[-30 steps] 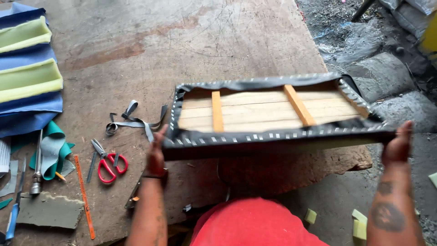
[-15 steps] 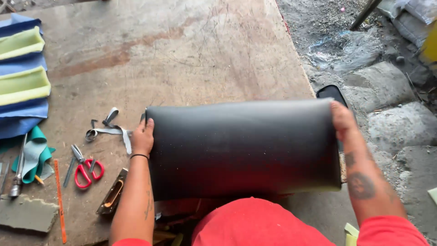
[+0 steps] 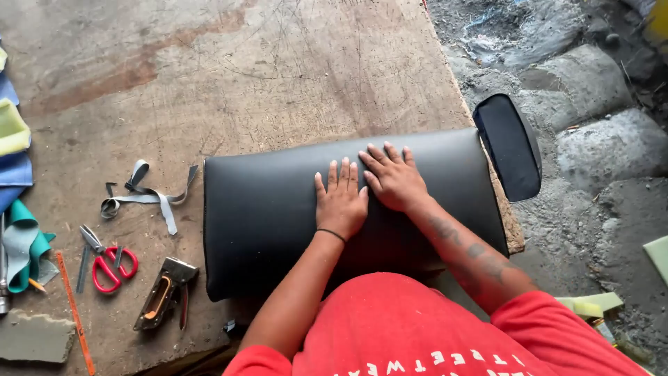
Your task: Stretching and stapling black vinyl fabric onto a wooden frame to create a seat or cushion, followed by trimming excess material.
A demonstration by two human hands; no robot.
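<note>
A black upholstered seat cushion (image 3: pixel 264 209) lies padded side up on the wooden worktable (image 3: pixel 243 76). My left hand (image 3: pixel 341 198) rests flat on its middle, fingers spread. Beside it, my right hand (image 3: pixel 393 177) also presses flat on the black cover, fingers apart and pointing up-left. Neither hand holds anything. A smaller black padded piece (image 3: pixel 511 146) sits off the table's right edge.
Left of the cushion lie a staple gun (image 3: pixel 163 292), red-handled scissors (image 3: pixel 104 257), grey fabric strips (image 3: pixel 142 195) and an orange ruler (image 3: pixel 73 313). Blue, green and teal material (image 3: pixel 14 139) is stacked at the far left. Rough stone ground (image 3: pixel 591 125) lies to the right.
The cushion was turned over from its wooden underside to its black top and set down. Both hands left its ends and now lie flat on its middle.
</note>
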